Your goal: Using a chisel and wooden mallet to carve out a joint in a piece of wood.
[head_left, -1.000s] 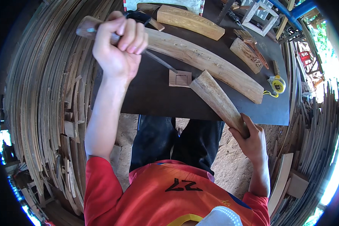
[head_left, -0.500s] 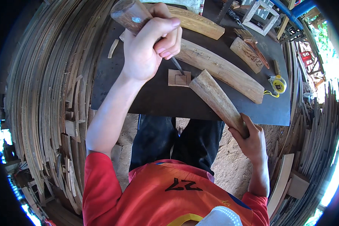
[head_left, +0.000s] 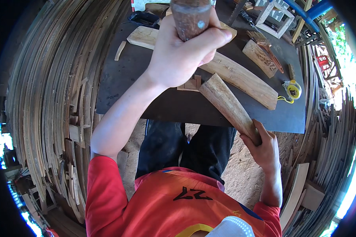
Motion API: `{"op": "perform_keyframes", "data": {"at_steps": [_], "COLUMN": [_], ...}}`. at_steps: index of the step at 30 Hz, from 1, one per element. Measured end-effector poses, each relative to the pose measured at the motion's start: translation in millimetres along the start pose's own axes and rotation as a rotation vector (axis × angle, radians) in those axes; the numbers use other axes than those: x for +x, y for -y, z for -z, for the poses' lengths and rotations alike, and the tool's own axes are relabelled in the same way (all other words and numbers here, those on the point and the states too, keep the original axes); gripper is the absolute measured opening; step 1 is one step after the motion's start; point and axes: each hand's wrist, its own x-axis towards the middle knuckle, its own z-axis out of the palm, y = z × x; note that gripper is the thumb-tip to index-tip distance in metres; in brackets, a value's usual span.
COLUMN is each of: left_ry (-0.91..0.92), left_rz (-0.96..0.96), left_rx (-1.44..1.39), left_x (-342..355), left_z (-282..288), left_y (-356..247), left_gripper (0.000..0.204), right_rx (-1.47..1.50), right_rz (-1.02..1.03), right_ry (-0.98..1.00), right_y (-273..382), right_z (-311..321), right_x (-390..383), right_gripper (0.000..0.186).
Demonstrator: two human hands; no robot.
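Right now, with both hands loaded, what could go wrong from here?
The left grip on the wooden handle hides the tool's tip, so it could stray off its mark unseen.
No clamp shows on the small wood block, so it might slide on the dark table.
The wooden bar in the right grip ends close beside that block and could nudge it.

One brown handle [head_left: 190, 19], one tape measure [head_left: 293, 90], one pale frame [head_left: 268, 31]
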Motion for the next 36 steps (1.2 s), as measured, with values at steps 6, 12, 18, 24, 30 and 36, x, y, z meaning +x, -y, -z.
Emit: {"op": "perform_keyframes", "data": {"at_steps": [6, 12, 18, 24, 30, 36], "left_ry": [0.009, -0.008, 0.01, 0.079, 0.114, 0.073], "left_rz": [-0.008, -0.004, -0.036, -0.024, -0.008, 0.008], "left_rx": [0.051, 0.049, 0.162, 0.164, 0.138, 0.129], "left_x": [-3, -4, -2, 3, 6, 3], "left_z": [-3, -4, -10, -14, -14, -15], "left_y": [-1, 0, -1, 6, 12, 12], "left_gripper": [0.02, 0.02, 0.021, 0.02, 0.019, 0.018], "right_rx": [-0.006, -0.006, -0.016, -0.005, 0.03, 0.207], "right_rz": [0.005, 0.011, 0.024, 0.025, 0.026, -0.037], "right_ry": [-0.002, -0.007, -0.016, -0.018, -0.018, -0.238], "right_y": [-1, -1, 0, 0, 1, 0], "right_z": [0, 0, 0, 0, 3, 55], "right_x": [0, -1, 0, 0, 0, 7], "right_gripper": [0.055, 0.055, 0.054, 0.053, 0.051, 0.038]}}
